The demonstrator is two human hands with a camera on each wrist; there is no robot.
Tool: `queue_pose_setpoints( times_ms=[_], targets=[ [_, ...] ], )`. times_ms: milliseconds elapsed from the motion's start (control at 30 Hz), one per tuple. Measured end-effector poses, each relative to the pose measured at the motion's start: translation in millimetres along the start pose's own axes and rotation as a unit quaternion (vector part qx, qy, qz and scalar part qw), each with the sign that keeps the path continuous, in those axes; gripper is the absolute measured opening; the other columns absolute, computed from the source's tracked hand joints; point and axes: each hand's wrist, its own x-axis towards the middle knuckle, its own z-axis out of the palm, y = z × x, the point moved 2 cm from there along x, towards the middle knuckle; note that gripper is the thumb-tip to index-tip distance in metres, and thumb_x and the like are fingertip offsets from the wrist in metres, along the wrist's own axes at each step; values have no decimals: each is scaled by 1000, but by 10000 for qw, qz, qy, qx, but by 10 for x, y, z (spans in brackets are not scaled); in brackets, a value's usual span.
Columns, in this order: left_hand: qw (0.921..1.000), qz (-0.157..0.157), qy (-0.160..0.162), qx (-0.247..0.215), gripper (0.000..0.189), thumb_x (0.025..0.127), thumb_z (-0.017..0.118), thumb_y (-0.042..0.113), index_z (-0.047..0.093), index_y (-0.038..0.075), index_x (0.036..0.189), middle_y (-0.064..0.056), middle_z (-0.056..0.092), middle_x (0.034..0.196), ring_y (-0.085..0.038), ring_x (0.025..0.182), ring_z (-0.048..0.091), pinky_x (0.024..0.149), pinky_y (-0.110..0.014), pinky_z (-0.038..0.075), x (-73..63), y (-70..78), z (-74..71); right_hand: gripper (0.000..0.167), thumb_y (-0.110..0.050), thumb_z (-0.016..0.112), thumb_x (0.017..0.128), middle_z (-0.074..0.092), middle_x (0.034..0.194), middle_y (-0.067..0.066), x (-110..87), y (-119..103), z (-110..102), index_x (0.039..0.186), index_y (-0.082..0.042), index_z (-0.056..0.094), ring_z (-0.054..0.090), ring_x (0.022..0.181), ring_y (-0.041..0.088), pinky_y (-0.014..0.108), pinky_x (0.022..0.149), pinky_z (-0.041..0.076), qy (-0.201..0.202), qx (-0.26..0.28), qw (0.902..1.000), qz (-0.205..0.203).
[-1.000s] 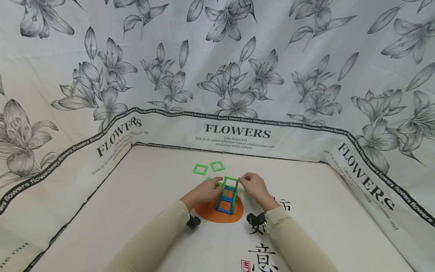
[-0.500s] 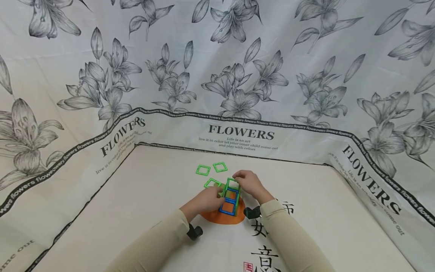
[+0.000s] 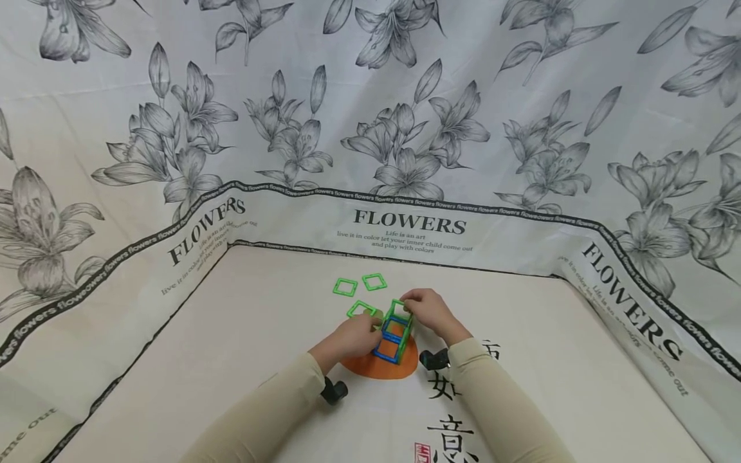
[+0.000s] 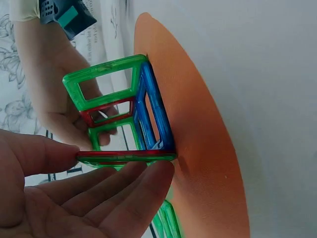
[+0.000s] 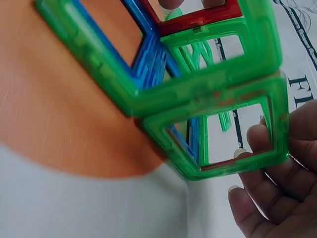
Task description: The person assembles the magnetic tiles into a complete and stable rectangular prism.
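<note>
A small box-like build of square magnetic tiles stands on the table, with two blue tiles (image 4: 158, 106) side by side and green and red frames set upright along them. My left hand (image 3: 354, 335) is at its left side; in the left wrist view, the thumb and fingers pinch a red-and-green tile (image 4: 126, 156) edge-on. At the far right corner, my right hand (image 3: 431, 310) pinches the edge of a green tile (image 5: 218, 172). Its fingertips show through and behind that frame in the right wrist view.
Loose green tiles lie behind the build: one at the back left (image 3: 345, 287), another beside it (image 3: 374, 281), and a third (image 3: 360, 307) near my left fingers. An orange printed circle (image 3: 379, 370) marks the white cloth underneath. A flowered curtain (image 3: 405, 225) encloses the table.
My right fingers have shifted from the far tile's right side to its top corner. My left hand has slid slightly nearer along the left side, exposing more of a loose green tile.
</note>
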Motion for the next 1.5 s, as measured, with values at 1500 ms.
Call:
queue_pose_setpoints(
  times_ms=[1500],
  targets=[
    [9937,929,300,-558,31,102,44,21,68,14,120,-6,68,117,-12,65,51,59,-26,45,691,106,61,36,-30,56,96,65,95,8,-276,464,-311,115,-1,66,59,70,16,31,65,53,39,921,9918,883]
  ],
)
